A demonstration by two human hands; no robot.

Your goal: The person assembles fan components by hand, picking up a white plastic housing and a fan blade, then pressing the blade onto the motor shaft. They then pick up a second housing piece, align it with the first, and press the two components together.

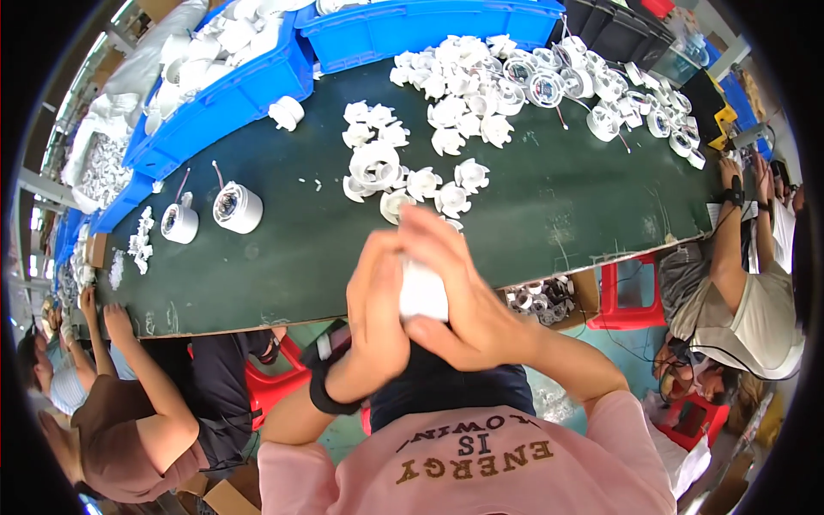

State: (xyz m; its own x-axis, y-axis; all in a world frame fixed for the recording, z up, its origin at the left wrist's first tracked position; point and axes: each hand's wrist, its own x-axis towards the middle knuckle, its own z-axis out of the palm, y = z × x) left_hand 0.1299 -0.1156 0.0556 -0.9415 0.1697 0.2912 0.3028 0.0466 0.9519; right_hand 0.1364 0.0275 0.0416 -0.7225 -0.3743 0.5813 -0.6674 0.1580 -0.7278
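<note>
Both of my hands are closed around a white plastic part [423, 292] in front of the table's near edge. My left hand [376, 296] presses on its left side, and my right hand [463, 300] wraps its right side and top. Fingers cover most of the part, so its full shape is hidden. Just beyond my fingertips lie several white petal-shaped plastic pieces [422, 184], with a white ring [375, 165] resting among them. To the left, two white round housings with wires stand apart, a smaller one [179, 223] and a larger one [239, 210].
Blue bins [429, 36] line the far side of the green table [300, 249]. A heap of white parts [481, 81] and round wired units [605, 124] spreads at the back right. Co-workers sit at both sides. A box of parts [584, 300] and a red stool [620, 300] are below the edge.
</note>
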